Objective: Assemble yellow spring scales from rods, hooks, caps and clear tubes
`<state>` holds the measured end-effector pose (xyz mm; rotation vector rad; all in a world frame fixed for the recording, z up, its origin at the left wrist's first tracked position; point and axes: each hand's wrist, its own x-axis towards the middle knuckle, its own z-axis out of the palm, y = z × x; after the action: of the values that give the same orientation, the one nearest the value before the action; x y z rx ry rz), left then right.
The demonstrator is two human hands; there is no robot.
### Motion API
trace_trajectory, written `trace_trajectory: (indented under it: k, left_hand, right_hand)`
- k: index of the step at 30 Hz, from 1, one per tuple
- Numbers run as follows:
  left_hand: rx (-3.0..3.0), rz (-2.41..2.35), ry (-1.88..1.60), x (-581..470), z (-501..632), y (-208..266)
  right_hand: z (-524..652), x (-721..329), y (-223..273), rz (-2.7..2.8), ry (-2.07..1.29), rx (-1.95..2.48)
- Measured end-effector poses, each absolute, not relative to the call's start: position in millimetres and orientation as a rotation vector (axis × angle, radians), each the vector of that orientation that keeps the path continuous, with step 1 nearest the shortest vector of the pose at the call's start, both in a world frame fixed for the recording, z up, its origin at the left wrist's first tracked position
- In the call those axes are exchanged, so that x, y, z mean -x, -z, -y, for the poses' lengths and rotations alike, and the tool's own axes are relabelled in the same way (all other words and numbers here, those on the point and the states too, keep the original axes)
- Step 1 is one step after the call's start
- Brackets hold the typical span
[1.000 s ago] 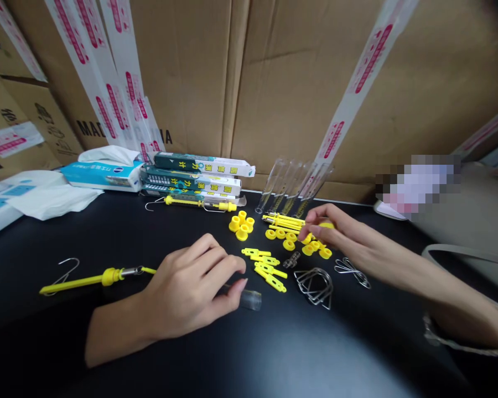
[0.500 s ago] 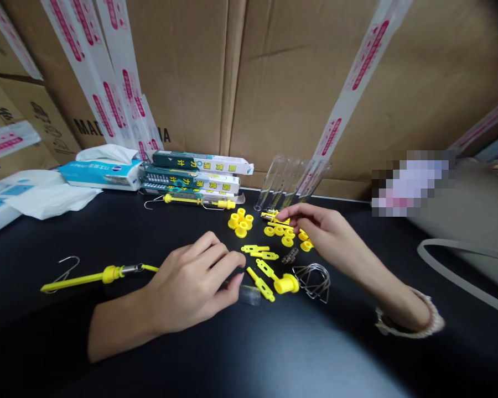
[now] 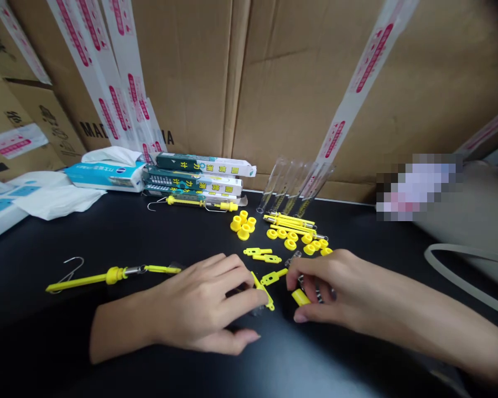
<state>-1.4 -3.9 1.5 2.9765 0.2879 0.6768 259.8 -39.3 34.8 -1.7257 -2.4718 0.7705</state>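
My left hand (image 3: 186, 307) lies palm down over a clear tube (image 3: 257, 310), its index finger and thumb apart and the other fingers curled round the tube, mostly hidden. By its index fingertip lies a flat yellow piece (image 3: 269, 301). Behind the wrist, a yellow rod (image 3: 81, 281) with a collar, metal spring and wire hook runs towards the tube. My right hand (image 3: 327, 287) closes thumb and fingers round a yellow cap (image 3: 301, 297). More flat yellow pieces (image 3: 268, 258) and small springs (image 3: 292, 257) lie beyond. Bent wire hooks are mostly hidden behind the right hand.
Further back are yellow caps (image 3: 244, 231), yellow rings (image 3: 290, 244), yellow rods with springs (image 3: 290, 222) and upright clear tubes (image 3: 288, 185). Boxes (image 3: 199, 181), an assembled yellow spring scale (image 3: 199, 203) and a tissue pack (image 3: 103, 176) stand before a cardboard wall (image 3: 282, 83).
My right hand has come from the rods at the back towards me and taken hold of the yellow cap. My left index finger and thumb have spread apart.
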Motion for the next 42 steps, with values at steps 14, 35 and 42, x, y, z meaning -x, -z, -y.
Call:
trace_trajectory:
  k: [14,35,42]
  left_hand:
    - [-2.989,-0.201,-0.641,0,6,1]
    - [-3.031,-0.369,-0.607,3,5,5]
    - [-3.063,-0.49,-0.659,1,5,5]
  right_hand:
    - [7,-232,-21,1.943,-0.418,1.462]
    - [12,-252,-18,2.536,-0.276,1.191]
    - [16,-247,-16,2.357,-0.341,1.304]
